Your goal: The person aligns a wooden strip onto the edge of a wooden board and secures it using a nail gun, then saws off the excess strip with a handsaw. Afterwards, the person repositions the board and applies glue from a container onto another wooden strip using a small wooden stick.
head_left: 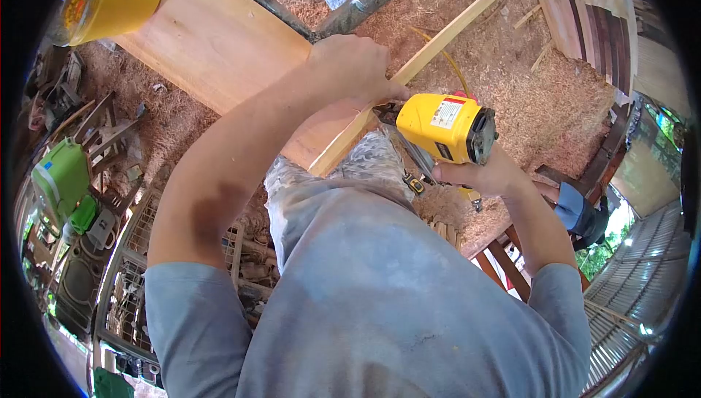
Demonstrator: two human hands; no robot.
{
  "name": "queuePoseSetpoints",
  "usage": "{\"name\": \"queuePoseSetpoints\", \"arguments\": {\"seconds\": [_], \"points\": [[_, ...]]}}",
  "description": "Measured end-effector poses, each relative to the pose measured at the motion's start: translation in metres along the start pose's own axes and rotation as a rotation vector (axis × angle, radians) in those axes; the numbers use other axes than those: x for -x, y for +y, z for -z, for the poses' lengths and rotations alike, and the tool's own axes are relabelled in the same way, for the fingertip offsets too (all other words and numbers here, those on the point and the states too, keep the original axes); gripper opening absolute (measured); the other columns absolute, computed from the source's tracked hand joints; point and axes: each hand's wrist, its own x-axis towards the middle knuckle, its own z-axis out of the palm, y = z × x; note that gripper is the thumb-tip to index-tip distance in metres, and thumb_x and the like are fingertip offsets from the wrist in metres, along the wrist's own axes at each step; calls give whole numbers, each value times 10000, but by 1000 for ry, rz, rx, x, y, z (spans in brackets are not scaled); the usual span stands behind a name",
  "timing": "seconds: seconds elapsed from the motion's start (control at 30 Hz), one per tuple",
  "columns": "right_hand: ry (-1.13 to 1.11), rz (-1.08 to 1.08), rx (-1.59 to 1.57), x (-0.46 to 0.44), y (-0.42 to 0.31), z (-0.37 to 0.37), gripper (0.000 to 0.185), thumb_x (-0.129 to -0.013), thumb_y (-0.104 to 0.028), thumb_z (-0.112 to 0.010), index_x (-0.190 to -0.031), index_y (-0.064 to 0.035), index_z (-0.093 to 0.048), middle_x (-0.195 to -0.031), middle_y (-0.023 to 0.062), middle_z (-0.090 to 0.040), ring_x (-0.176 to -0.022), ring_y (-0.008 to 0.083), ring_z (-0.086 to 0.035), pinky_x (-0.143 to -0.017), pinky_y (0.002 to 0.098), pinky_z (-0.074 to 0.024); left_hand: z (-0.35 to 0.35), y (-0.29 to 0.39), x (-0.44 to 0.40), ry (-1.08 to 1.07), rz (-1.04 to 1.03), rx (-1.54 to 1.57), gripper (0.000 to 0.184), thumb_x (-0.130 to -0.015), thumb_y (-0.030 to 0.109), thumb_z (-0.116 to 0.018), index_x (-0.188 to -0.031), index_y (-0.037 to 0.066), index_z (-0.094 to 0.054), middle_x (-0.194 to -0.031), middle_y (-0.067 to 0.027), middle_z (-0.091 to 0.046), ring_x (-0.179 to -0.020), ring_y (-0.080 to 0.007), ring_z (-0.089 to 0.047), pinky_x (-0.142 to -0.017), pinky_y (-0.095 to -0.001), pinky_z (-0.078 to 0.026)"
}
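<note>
My right hand (485,171) grips a yellow pneumatic nail gun (434,124) by its handle. The gun's dark nose meets or nearly meets a long, narrow wooden strip (456,29). This strip runs along the end of a wide, smooth wooden board (226,40) and extends beyond it to the upper right. Bent over the board's edge, my left hand (350,69) is closed on the strip beside the nose, its thumb pointing toward the gun. Most of its fingertips are hidden. The board's near corner lies over my lap.
A yellow bucket (120,4) stands on the board's far left end. A yellow air hose (453,66) runs behind the gun. Sawdust covers the ground, with a tape measure (414,183) near my leg. Stacked wood pieces (591,29) are at upper right; a green container (62,175) is at left.
</note>
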Motion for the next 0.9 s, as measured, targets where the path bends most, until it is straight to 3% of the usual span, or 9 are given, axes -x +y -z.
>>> {"name": "queuePoseSetpoints", "arguments": {"seconds": [0.27,0.4,0.57,0.63,0.73,0.8,0.83,0.87,0.9], "points": [[23,-54,124,-1,-4,-1,643,-742,-112,-864,-1321,-48,-592,-1233,66,-672,-1123,176,-620,-991,362,-487,0,-3,3,-5,-20,0,657,-858,667,-568,-869,38,-758,-878,-199,-727,-899,-359,-711,-807,-480,-555],[22,-58,199,1,-11,-3,609,-769,-125,-848,-1317,-40,-594,-1237,74,-675,-1127,173,-624,-996,350,-484,-23,-19,37,904,-94,477,362,-911,360,-690,-824,9,-691,-784,-180,-663,-732,-320,-668,-693,-457,-526],[44,-46,198,1,-3,-2,549,-767,-159,-833,-1260,-37,-623,-1182,101,-688,-1085,190,-649,-970,349,-506,-135,1,142,1191,325,852,188,-878,68,-719,-756,-7,-597,-648,-59,-552,-569,-134,-512,-510,-291,-400],[15,26,246,0,-2,2,540,-790,-137,-835,-1273,-36,-614,-1150,74,-699,-1027,173,-659,-909,345,-524,-172,28,172,1027,581,1158,214,-889,88,-710,-720,13,-603,-647,16,-554,-630,-69,-494,-569,-251,-402],[-2,-144,133,-3,-6,5,453,-791,-136,-834,-1190,-44,-641,-981,45,-700,-851,136,-657,-740,319,-536,-202,50,163,458,797,1502,321,-876,266,-737,-860,-53,-717,-698,-49,-661,-659,-113,-587,-636,-265,-465],[3,-160,188,-8,-4,9,382,-790,-123,-830,-1120,-55,-650,-866,15,-667,-737,99,-618,-628,288,-495,-215,63,134,536,666,1674,308,-895,261,-749,-994,-28,-703,-932,-94,-723,-865,-163,-666,-770,-322,-534],[-24,-192,170,-9,-8,11,514,-781,-173,-845,-1222,-37,-618,-1048,58,-671,-920,140,-631,-784,318,-509,-213,74,115,561,676,1684,308,-895,261,-749,-994,-28,-703,-932,-94,-723,-865,-163,-666,-770,-322,-534],[-45,-228,145,-8,-9,12,649,-771,-223,-860,-1323,-19,-585,-1230,102,-674,-1102,180,-644,-941,347,-523,-208,88,93,814,545,2091,305,-927,249,-718,-1103,5,-665,-1038,-94,-703,-940,-179,-665,-839,-333,-534],[-34,-273,169,-8,-9,14,607,-774,-212,-857,-1294,-32,-602,-1155,78,-689,-1012,147,-657,-856,327,-544,-205,96,74,1078,353,2479,328,-958,237,-688,-1211,37,-627,-1145,-93,-684,-1015,-196,-665,-909,-343,-534]]}}
